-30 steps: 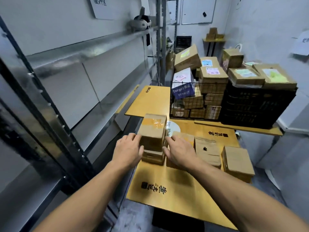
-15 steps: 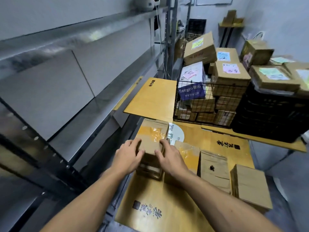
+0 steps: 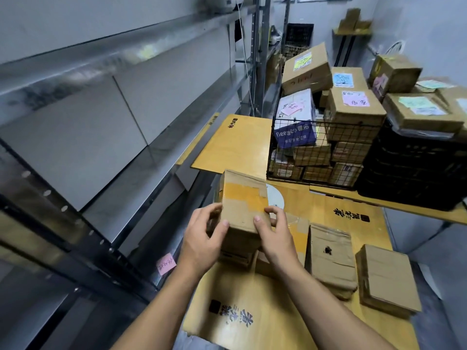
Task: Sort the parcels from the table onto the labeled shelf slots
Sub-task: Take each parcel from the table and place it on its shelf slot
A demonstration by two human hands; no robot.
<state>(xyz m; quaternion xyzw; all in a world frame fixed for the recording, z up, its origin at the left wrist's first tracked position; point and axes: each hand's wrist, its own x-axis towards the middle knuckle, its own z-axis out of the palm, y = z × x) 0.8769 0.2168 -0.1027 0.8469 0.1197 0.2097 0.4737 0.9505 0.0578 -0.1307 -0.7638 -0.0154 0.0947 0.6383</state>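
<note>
A brown cardboard parcel with yellow tape [image 3: 241,200] stands on top of another small box [image 3: 236,257] on the yellow table [image 3: 252,299]. My left hand [image 3: 203,238] grips its left side and my right hand [image 3: 274,232] grips its right side, thumbs on the near face. To the right lie a flat brown padded envelope [image 3: 329,258] and a flat cardboard box [image 3: 386,281]. The metal shelf [image 3: 121,157] runs along the left, with a pink label [image 3: 166,263] on its lower rail.
A wire basket [image 3: 318,150] full of labelled boxes sits at the back of the table, beside a black crate [image 3: 414,173] with more parcels on top. A white disc [image 3: 275,198] lies behind the held parcel. Further shelving stands at the far end.
Both hands closed in around the taped parcel and now grip its sides. The camera has moved closer and tilted down toward the table.
</note>
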